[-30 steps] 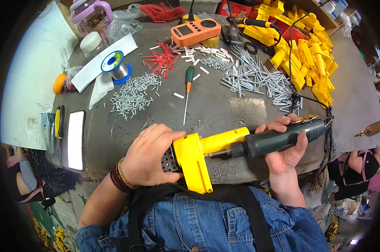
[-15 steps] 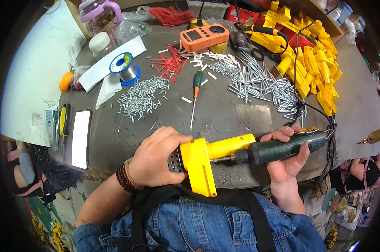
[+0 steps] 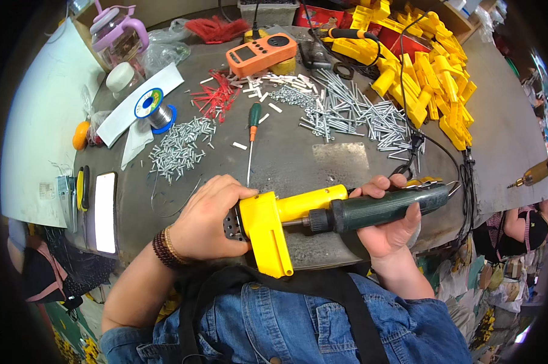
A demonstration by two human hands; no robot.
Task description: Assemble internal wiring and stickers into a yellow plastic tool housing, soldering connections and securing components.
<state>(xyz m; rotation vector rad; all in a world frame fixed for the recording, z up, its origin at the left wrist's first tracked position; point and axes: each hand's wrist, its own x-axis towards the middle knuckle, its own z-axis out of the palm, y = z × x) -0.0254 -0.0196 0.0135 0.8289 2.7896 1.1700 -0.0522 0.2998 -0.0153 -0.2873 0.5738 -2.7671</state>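
Observation:
My left hand (image 3: 210,215) is wrapped around the end of a yellow plastic housing (image 3: 263,233), thumb on top. A dark perforated metal cap (image 3: 231,224) shows between its fingers. The housing has a flat body and a round yellow handle (image 3: 316,201) that points right. My right hand (image 3: 386,236) grips a dark green electric screwdriver (image 3: 386,209) lying almost level, fingers behind and thumb in front. The screwdriver's bit (image 3: 295,222) points left and meets the side of the housing below the handle; its tip is hidden there.
On the grey bench lie a hand screwdriver (image 3: 253,136), short screws (image 3: 180,148), long screws (image 3: 377,118), red pieces (image 3: 216,97), a solder spool (image 3: 159,112), a phone (image 3: 105,212) and an orange meter (image 3: 260,54). Yellow plastic parts (image 3: 434,85) are heaped at the far right, beside cables (image 3: 468,182).
The view has shifted, so the bench things and both hands sit further left. The screwdriver's chuck looks slightly closer to the yellow housing. Both grips stay the same.

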